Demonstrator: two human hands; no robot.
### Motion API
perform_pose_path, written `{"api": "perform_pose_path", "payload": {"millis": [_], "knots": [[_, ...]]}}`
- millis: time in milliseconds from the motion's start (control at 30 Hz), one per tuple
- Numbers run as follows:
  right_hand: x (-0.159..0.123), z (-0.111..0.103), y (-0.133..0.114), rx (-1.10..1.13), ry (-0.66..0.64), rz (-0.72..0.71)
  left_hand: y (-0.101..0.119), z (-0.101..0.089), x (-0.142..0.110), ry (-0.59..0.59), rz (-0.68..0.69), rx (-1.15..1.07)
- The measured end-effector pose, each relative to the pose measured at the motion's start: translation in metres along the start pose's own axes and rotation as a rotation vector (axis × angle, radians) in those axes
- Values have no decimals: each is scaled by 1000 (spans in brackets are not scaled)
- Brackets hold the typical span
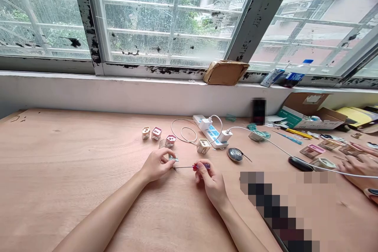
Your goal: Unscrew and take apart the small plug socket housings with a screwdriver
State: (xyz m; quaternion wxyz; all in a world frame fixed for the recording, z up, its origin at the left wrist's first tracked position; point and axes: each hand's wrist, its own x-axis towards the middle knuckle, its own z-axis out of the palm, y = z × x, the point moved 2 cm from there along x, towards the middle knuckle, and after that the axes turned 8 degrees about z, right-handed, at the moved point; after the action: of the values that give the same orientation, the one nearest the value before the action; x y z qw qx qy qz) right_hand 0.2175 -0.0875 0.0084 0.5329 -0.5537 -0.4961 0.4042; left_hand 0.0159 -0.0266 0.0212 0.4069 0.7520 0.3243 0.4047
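Observation:
My left hand (pixel 156 165) rests on the wooden table (pixel 73 165) and pinches a small clear plastic part (pixel 173 159) between thumb and fingers. My right hand (pixel 210 181) grips a small screwdriver (pixel 191 167) by its red and purple handle. The thin metal shaft runs leftward, and its tip meets the small part. Both hands sit close together near the table's middle.
Small cube-shaped sockets (pixel 156 133) stand beyond my hands, beside a white power strip (pixel 211 134) with chargers and cables. At the right lie a cardboard box (pixel 310 115), tools, more small parts and another person's hand (pixel 358 167). A brown packet (pixel 225 72) lies on the window ledge.

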Motion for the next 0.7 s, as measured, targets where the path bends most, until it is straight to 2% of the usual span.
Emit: {"api": "perform_pose_path", "payload": {"millis": [433, 567, 700], "knots": [[-2, 0, 1, -60, -11, -38, 1, 1, 0, -1, -24, -12], [-1, 1, 0, -32, -6, -18, 3, 0, 0, 18, -45, -87], [1, 1, 1, 16, -1, -4, 3, -1, 0, 77, -124, -194]]}}
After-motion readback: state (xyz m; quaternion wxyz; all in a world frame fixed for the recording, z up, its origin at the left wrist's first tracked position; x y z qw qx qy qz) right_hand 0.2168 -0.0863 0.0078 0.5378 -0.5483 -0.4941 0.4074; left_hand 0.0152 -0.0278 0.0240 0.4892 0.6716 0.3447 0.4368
